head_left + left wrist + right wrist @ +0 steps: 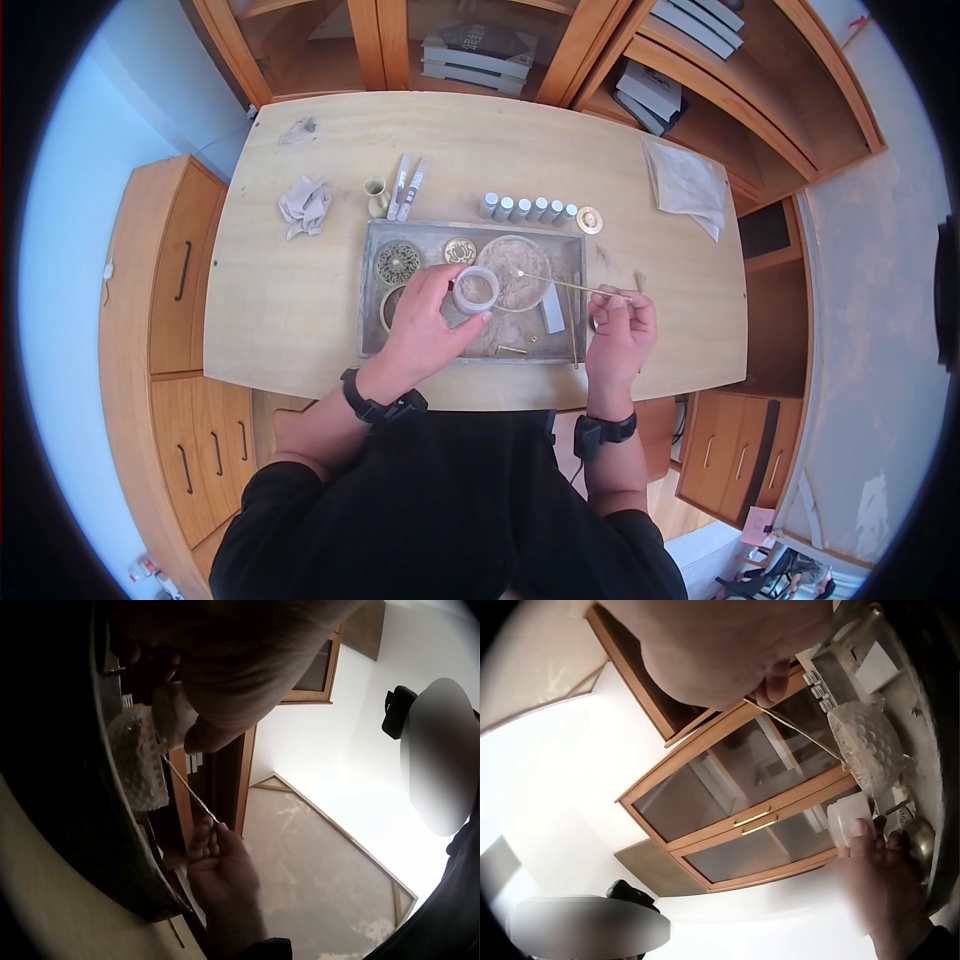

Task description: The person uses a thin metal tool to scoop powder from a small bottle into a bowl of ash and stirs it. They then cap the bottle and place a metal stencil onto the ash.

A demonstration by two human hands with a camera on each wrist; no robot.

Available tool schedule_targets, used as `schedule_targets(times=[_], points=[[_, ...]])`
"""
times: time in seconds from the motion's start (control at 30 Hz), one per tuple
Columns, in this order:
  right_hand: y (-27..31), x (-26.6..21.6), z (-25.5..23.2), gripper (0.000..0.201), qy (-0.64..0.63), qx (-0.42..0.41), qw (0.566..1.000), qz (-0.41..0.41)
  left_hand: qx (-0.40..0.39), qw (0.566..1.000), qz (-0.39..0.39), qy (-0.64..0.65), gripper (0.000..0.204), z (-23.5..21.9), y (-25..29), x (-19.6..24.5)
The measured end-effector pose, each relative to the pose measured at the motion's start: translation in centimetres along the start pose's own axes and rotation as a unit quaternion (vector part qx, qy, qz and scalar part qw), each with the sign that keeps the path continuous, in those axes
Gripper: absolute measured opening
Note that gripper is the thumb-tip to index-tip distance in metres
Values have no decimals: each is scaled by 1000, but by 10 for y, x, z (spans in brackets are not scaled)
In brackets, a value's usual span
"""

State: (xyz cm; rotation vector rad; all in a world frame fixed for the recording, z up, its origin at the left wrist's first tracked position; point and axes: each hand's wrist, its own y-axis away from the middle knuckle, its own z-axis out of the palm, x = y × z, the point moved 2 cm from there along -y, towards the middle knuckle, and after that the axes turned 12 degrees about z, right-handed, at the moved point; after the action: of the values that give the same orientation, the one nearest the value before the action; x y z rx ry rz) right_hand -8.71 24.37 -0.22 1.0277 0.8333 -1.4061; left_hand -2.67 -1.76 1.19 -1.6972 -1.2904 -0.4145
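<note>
My left hand grips a small translucent jar from the side, fingers and thumb around its wall. Inside the jar lies pale brown powder, and its mouth faces up. A thin brass spoon is pinched between the fingertips of my right hand. Its small tip hangs over a bumpy clear glass bowl full of greyish-brown powder, just to the right of the jar. Both the bowl and the jar are over a grey tray. Partly hidden by my left hand, a round dark-filled container stands in the tray.
In the tray are a pierced brass lid, a brass disc, a white block and a thin rod. Behind it stand a brass vase and several silver-capped vials. Crumpled cloth lies left, folded cloth right.
</note>
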Motion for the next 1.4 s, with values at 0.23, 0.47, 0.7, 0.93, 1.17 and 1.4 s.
schedule_targets(times=[0.23,0.47,0.7,0.93,1.17,1.4], points=[[9,-17,10,10,-73,-56,996,-18,12,1000,5,-15,58,1,0,1],[23,-16,22,12,35,-102,993,-39,8,1000,9,-7,59,1,1,4],[17,-17,13,10,-6,-71,995,-77,7,1000,2,-4,59,0,0,4],[1,-5,-5,9,47,22,998,-36,10,1000,6,-8,58,0,1,1],[2,-2,-9,9,52,14,998,-33,-2,1000,-4,3,61,1,1,2],[1,-2,-10,9,31,7,999,-14,-6,1000,-10,8,61,0,1,4]])
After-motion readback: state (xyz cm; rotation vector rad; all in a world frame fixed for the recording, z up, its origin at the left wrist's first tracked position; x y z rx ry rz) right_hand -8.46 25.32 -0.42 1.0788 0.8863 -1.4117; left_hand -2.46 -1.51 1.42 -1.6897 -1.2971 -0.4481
